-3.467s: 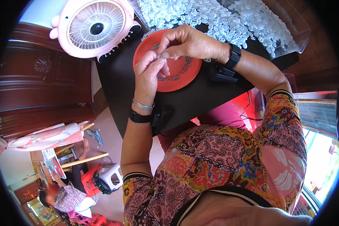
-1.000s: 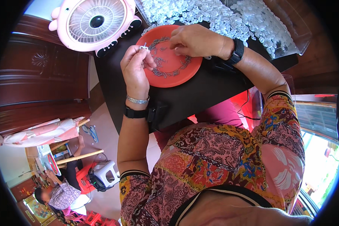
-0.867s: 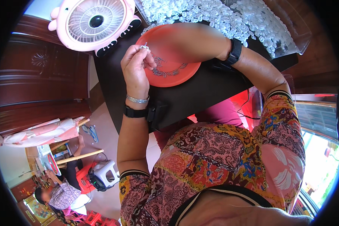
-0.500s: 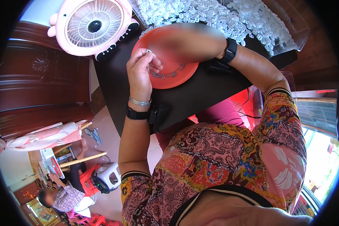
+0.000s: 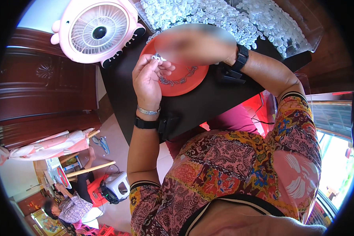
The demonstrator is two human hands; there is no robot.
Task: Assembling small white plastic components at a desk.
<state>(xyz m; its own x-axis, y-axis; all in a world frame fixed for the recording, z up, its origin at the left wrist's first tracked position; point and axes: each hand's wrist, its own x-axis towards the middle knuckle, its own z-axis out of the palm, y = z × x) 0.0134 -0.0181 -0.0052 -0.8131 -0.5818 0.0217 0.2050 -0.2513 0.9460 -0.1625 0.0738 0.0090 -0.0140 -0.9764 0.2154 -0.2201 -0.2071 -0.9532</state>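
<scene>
Above the red plate [image 5: 177, 89], my left hand [image 5: 148, 80] pinches a small white plastic piece with a hole [image 5: 156, 58] between thumb and fingertips. My right hand [image 5: 208, 45] reaches over the plate's far side, close to the left fingertips. A blur covers its fingers, so what they hold is hidden. Several small grey metal pins [image 5: 181, 80] lie scattered along the near part of the plate. Beyond the plate spreads a large heap of white translucent oval pieces [image 5: 208, 13], each with holes.
A pink animal-shaped fan [image 5: 99, 32] stands at the far left of the black table [image 5: 200, 106]. A clear container [image 5: 311, 45] with more white pieces is at the far right. Another person [image 5: 74, 208] sits at the lower left, near a grey-white stool [image 5: 121, 188].
More white plastic shows at my left fingertips, which sit slightly lower in view. The right hand stays over the plate, close to the left. The whole view has shifted slightly.
</scene>
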